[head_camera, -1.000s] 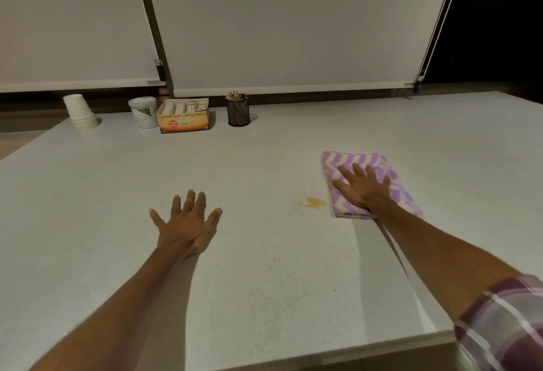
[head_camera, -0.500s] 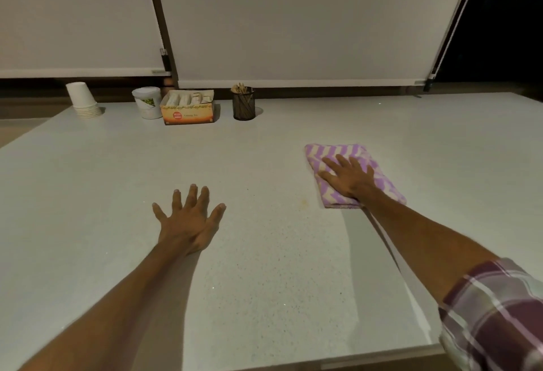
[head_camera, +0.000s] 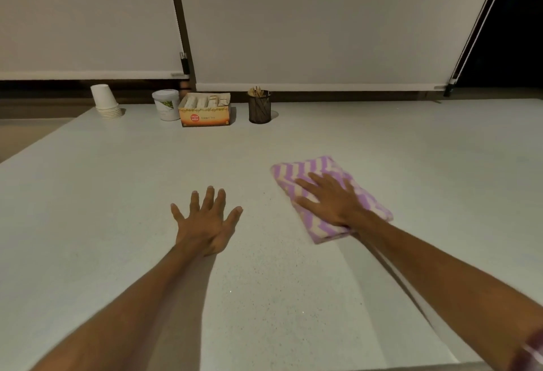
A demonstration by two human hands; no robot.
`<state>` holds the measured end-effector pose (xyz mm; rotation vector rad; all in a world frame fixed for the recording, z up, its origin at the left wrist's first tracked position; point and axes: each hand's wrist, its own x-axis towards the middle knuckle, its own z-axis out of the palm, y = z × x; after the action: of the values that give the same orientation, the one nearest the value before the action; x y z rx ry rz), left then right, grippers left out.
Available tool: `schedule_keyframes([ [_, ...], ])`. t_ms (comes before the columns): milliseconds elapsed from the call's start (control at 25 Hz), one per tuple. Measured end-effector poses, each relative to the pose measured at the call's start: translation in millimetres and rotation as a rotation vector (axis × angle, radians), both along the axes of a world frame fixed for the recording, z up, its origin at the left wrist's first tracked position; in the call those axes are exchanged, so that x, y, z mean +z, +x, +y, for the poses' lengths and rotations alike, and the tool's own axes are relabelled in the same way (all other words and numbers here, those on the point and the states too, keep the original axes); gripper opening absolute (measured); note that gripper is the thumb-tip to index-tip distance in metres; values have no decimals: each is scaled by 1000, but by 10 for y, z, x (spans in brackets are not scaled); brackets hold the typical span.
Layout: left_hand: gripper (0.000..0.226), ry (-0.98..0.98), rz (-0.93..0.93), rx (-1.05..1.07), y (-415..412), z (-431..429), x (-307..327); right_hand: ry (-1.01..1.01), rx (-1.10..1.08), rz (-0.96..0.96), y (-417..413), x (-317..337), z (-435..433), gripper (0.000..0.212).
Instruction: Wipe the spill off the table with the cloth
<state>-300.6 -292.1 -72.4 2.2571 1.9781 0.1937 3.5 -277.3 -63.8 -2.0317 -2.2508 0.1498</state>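
Purple-and-white striped cloth [head_camera: 320, 177] lay folded on the table [head_camera: 117, 179], right hand [head_camera: 332, 200] flat on it, fingers spread. Left hand [head_camera: 205, 224] rested open, palm down, beside.

Far beyond the flat palm on the fabric, up and left of it, stand a black mesh pen holder [head_camera: 259, 108], an orange tea box [head_camera: 205, 113], a white tub [head_camera: 166, 104] and stacked paper cups [head_camera: 105, 101]; roller blinds [head_camera: 323, 24] hang behind.
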Motion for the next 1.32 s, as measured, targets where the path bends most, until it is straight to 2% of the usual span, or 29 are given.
schedule_keyframes([
  [120,82,9,-5,11,10,-7,-14,-28,-201,-20,487,38,117,62],
  [200,81,17,-4,14,17,2,-24,-47,-274,-4,533,68,382,64],
  [480,82,3,12,15,19,33,-62,-33,-174,73,-418,61,985,66],
  [640,84,-7,-2,16,4,43,-51,-43,-45,45,-993,39,655,69],
  [800,84,-3,-12,14,6,32,-43,44,90,61,-954,-135,122,76],
  [920,84,-4,-14,8,15,32,-40,40,7,68,-913,-39,15,71],
  [1040,80,-20,-18,20,16,49,-14,-8,-96,82,-1262,85,-30,67],
  [1200,74,-5,-68,43,-5,30,19,9,-69,103,-1649,3,-447,65],
  [1320,77,-1,-115,29,-17,-33,69,41,-26,111,-1578,-19,-932,68],
])
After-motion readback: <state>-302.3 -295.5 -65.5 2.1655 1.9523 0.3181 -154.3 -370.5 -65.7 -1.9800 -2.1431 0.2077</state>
